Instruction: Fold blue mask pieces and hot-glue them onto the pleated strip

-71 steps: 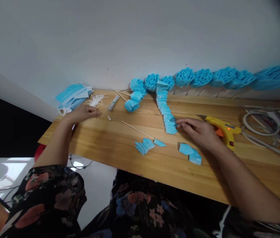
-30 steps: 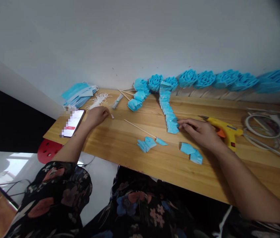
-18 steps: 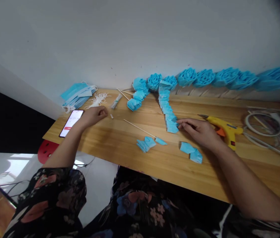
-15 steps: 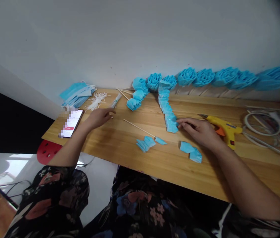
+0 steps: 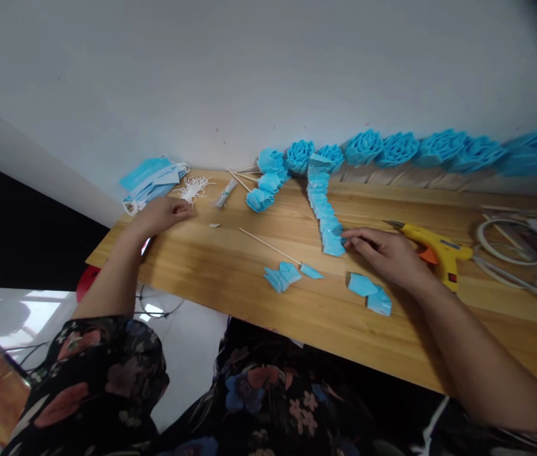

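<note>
My left hand [image 5: 159, 215] lies palm down on the wooden table [image 5: 230, 278] at its left end, fingers loosely stretched toward a bundle of white elastic strings [image 5: 192, 188]; nothing shows in it. It covers a phone, of which only a sliver [image 5: 145, 246] shows beside my wrist. My right hand [image 5: 387, 253] rests flat with its fingers stretched out. Its fingertips touch the near end of a long row of folded blue pieces [image 5: 323, 212]. A yellow glue gun [image 5: 432, 250] lies just right of that hand.
A stack of blue face masks [image 5: 149, 180] sits at the far left corner. A wooden skewer [image 5: 268, 246] with a blue tip, and loose folded blue pieces [image 5: 282, 277] [image 5: 370, 294], lie mid-table. Blue fabric roses [image 5: 392, 149] line the wall. Tape rings and cables [image 5: 506, 244] lie right.
My left hand pulled back left from the small white scrap and now covers the phone that was showing. My right hand has stayed at the end of the blue row.
</note>
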The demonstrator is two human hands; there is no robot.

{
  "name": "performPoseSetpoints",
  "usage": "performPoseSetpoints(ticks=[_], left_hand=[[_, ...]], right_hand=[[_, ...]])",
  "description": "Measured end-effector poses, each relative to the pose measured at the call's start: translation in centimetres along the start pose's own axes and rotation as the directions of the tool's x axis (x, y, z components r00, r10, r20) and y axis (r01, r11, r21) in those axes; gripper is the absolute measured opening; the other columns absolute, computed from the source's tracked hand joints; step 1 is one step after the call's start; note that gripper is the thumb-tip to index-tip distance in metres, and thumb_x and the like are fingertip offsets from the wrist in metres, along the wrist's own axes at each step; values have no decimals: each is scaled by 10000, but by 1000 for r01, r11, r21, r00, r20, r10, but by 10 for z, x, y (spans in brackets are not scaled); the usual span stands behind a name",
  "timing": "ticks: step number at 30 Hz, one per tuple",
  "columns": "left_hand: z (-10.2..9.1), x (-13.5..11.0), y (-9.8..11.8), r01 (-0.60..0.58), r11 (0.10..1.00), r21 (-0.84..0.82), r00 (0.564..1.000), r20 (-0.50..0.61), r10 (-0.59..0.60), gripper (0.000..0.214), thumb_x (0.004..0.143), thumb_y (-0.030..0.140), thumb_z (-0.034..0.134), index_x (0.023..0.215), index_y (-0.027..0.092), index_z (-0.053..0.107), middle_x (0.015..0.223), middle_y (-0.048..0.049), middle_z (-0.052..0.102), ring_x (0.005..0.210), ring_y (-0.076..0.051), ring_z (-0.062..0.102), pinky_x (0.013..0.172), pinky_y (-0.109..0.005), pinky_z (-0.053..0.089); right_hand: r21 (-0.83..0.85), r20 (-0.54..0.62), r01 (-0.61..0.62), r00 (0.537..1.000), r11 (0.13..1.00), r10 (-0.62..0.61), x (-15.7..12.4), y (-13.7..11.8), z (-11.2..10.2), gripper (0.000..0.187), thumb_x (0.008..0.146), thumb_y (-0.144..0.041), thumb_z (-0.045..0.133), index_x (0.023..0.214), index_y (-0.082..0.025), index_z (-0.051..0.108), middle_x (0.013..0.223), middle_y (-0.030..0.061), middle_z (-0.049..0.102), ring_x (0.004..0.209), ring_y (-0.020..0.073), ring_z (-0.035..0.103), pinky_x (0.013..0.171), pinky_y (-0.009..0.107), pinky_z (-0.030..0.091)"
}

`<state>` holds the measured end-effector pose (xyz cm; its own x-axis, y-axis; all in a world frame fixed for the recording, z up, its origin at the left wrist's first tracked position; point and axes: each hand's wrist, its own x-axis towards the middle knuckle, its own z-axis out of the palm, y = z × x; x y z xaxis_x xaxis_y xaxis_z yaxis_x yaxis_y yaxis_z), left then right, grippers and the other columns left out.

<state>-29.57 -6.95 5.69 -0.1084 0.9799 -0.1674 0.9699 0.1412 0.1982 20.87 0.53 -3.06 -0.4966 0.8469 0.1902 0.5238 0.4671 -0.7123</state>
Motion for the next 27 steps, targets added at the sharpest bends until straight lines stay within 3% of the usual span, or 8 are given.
performPoseSetpoints(ticks=[2, 6, 10, 19, 27], left_hand=[[9, 6, -9, 12, 1000, -13, 999, -46, -12, 349, 844, 539, 572, 755, 216, 669, 710, -27, 643, 697, -181, 538, 639, -299, 346], [36, 19, -21, -43, 991, -125, 999, -36, 39, 290, 804, 495, 624, 805, 207, 660, 735, -11, 625, 702, -159, 515, 649, -278, 346], [52, 29, -25, -34, 976, -213, 996, -82, 17, 274, 789, 464, 648, 828, 193, 665, 764, -19, 636, 713, -159, 519, 664, -281, 340], [61, 62, -11, -1, 991, -135, 976, -216, -29, 255, 860, 439, 641, 869, 189, 690, 836, -52, 695, 769, -193, 562, 665, -290, 325], [57, 57, 11, 99, 995, 5, 964, -248, -94, 266, 929, 415, 584, 974, 190, 719, 982, -113, 762, 895, -256, 641, 698, -308, 370]], right_hand=[[0, -5, 2, 1000, 1000, -2, 0, 0, 0, 326, 959, -385, 532, 1089, -226, 785, 903, 63, 817, 828, 249, 776, 802, 425, 611], [3, -17, -12, 1000, 1000, 12, -1, -1, 0, 344, 955, -414, 530, 1077, -215, 783, 898, 70, 817, 839, 257, 777, 812, 430, 606], [4, -4, -30, 1000, 1000, 30, 0, 0, 1, 353, 947, -425, 528, 1073, -214, 782, 898, 74, 815, 838, 264, 774, 821, 437, 603], [2, 5, -20, 1000, 1000, 20, 0, -1, -1, 335, 947, -384, 526, 1083, -221, 786, 890, 72, 811, 835, 262, 773, 820, 434, 608], [-28, 11, -26, 1000, 999, 26, -1, 1, -1, 330, 965, -393, 528, 1100, -243, 788, 908, 60, 815, 840, 258, 774, 829, 438, 602]])
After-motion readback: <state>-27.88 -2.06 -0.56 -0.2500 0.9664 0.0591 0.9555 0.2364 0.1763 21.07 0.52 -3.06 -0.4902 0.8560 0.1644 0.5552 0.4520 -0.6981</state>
